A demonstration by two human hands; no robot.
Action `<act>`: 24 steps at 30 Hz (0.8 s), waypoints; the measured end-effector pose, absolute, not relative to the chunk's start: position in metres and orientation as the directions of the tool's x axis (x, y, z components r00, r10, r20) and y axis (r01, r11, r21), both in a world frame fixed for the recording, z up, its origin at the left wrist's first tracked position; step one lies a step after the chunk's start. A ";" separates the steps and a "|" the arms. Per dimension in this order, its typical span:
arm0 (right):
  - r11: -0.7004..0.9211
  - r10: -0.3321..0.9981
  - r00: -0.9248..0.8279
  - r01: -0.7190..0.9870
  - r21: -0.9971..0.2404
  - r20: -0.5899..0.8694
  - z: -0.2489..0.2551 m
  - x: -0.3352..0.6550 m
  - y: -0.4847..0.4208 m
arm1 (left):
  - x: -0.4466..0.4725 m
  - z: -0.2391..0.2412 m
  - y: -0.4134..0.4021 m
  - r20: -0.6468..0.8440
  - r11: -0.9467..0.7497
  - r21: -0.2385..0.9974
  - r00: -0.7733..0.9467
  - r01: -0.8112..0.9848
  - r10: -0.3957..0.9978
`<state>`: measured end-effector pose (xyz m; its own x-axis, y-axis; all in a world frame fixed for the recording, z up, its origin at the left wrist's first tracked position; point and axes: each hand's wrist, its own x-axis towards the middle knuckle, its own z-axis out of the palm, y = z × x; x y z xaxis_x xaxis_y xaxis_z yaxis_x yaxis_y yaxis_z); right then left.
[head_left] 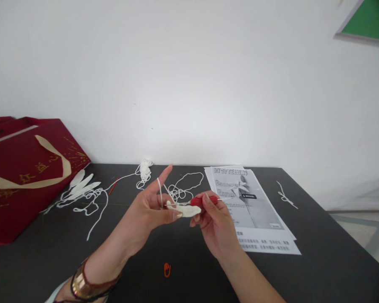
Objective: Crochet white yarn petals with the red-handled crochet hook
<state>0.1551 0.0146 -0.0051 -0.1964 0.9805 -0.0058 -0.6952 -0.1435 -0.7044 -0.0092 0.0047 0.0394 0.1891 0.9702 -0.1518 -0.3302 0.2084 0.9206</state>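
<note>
Between my two hands is a small white crochet piece (189, 211), long and narrow. My left hand (148, 209) pinches its left end between thumb and fingers. The raised left index finger carries a loop of white yarn (159, 189). My right hand (217, 223) grips the red handle of a crochet hook (205, 201). The hook's thin metal shaft runs left along the top edge of the piece; its tip lies close to my left fingers, and I cannot make out which stitch it is in. My right fingers also touch the right end of the piece.
White crocheted petals (82, 185) and loose yarn lie by a dark red bag (28, 176) at left. A yarn bundle (145, 168) sits near the wall. Printed sheets (265, 202) lie at right, beside a yarn scrap (284, 195). An orange stitch marker (167, 269) lies in front.
</note>
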 end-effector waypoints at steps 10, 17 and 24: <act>0.522 0.853 0.028 -0.054 -0.851 0.522 -0.006 0.162 0.000 | 0.006 0.033 0.003 -0.005 -0.009 0.988 -0.089 -0.153 0.996; 0.880 0.460 -0.308 0.280 -0.383 0.832 -0.011 0.170 -0.004 | 0.001 0.031 0.008 -0.158 0.196 0.880 0.123 -0.433 0.980; 0.372 0.896 -0.084 -0.390 -0.842 0.435 -0.009 0.160 0.007 | -0.012 0.038 0.010 -0.237 0.351 0.817 0.287 -0.458 0.928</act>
